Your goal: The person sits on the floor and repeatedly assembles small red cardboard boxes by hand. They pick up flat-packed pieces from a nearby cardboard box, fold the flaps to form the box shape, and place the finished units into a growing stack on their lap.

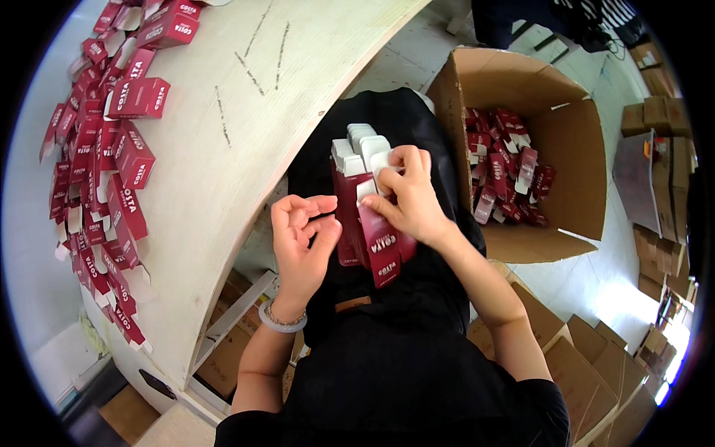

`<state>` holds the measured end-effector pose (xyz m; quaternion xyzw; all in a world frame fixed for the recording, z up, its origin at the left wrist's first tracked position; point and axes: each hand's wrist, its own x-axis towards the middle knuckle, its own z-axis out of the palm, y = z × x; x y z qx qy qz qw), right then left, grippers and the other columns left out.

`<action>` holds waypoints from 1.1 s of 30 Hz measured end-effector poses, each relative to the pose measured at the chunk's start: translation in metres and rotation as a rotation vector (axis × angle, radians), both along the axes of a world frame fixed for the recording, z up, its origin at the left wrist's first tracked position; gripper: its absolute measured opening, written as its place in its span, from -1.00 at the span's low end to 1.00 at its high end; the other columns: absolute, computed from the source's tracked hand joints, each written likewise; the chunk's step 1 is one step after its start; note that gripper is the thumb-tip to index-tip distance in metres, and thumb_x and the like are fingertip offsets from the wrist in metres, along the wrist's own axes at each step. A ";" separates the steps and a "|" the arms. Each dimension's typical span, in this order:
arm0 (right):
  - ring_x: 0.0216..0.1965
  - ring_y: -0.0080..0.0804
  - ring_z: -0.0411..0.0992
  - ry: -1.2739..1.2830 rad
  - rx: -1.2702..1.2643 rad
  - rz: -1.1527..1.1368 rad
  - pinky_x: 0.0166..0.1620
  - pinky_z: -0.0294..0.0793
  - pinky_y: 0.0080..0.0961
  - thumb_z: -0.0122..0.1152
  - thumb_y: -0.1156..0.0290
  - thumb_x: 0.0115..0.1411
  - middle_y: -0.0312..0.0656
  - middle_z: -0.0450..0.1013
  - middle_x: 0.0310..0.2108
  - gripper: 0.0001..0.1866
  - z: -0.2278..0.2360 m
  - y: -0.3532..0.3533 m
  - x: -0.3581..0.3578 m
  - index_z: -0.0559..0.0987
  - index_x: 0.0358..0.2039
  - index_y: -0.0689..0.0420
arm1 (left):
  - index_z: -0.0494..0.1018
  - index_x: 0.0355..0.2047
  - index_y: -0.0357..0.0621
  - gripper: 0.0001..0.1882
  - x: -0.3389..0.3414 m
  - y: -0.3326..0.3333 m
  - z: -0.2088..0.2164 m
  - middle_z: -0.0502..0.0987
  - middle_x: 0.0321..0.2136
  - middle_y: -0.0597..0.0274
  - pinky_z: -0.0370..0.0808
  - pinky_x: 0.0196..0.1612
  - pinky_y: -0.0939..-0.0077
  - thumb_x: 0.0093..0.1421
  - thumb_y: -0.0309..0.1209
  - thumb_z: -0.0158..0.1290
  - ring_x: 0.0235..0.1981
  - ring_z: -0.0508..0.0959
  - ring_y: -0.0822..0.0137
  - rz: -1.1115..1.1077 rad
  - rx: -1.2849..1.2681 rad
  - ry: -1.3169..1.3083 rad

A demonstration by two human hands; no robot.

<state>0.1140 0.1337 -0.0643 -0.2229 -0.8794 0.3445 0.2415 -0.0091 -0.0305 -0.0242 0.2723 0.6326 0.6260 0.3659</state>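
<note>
On my black-clothed lap lies a stack of dark red folding cartons point(348, 212), with their white end flaps pointing away from me. My right hand point(411, 195) pinches one carton point(383, 237) near its white flaps, thumb on the near flap and fingers curled over the far one. That carton lies on top of the stack, its printed lower end tilting toward me. Just left of the stack is my left hand point(304, 240), its fingers bent and apart, with nothing visible in them.
Many folded red cartons point(134, 156) lie heaped along the left side of the pale table point(223, 45). To my right stands an open cardboard box point(570, 186) holding more red cartons point(506, 167). Brown boxes point(588, 365) sit at the lower right.
</note>
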 end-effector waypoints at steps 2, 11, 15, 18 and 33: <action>-0.21 -0.14 0.14 0.134 0.031 -0.046 -0.17 0.20 -0.29 0.44 0.05 -0.15 -0.08 0.20 -0.26 -0.58 0.026 -0.011 0.009 0.47 -0.67 0.11 | -0.01 0.15 -0.15 -0.15 0.013 0.004 0.001 0.23 0.16 -0.09 0.31 0.19 0.20 0.00 -0.41 0.33 0.18 0.31 0.12 -0.180 0.050 -0.023; -0.24 -0.17 0.45 0.564 0.034 0.081 0.08 0.44 -0.08 0.17 0.02 0.21 0.10 0.42 -0.25 -0.53 0.064 -0.014 0.027 0.44 -0.36 0.27 | 0.02 0.23 -0.16 0.00 0.044 0.034 0.013 0.33 0.07 0.13 0.42 0.09 0.34 -0.13 -0.46 0.43 0.09 0.41 0.27 -0.372 0.115 -0.155; -0.29 -0.12 0.55 0.589 -0.012 0.103 0.07 0.40 -0.04 0.14 0.06 0.25 0.11 0.54 -0.30 -0.48 0.069 -0.025 0.026 0.38 -0.13 0.34 | -0.31 0.33 -0.10 0.13 0.043 0.033 0.032 0.33 0.08 -0.04 0.44 0.11 0.27 0.00 -0.46 0.34 0.09 0.43 0.17 -0.185 0.270 -0.322; -0.51 -0.26 0.43 0.514 0.098 0.078 -0.14 0.44 -0.22 0.18 0.17 0.24 -0.06 0.51 -0.46 -0.56 0.075 -0.020 0.029 0.40 -0.16 0.35 | -0.04 0.30 -0.20 -0.17 0.038 0.028 0.020 0.37 0.07 0.00 0.42 0.06 0.45 0.14 -0.48 0.22 0.04 0.45 0.28 -0.311 0.313 -0.162; 0.03 -0.16 0.45 0.400 -1.082 0.206 0.11 0.42 -0.31 0.17 0.35 0.25 0.17 0.43 0.03 -0.68 0.087 -0.008 0.041 0.60 -0.11 0.34 | 0.29 -0.01 -0.22 -0.46 0.017 0.020 0.023 0.52 -0.23 0.02 0.52 -0.21 0.41 0.09 -0.33 0.28 -0.25 0.59 0.16 -0.342 0.156 0.458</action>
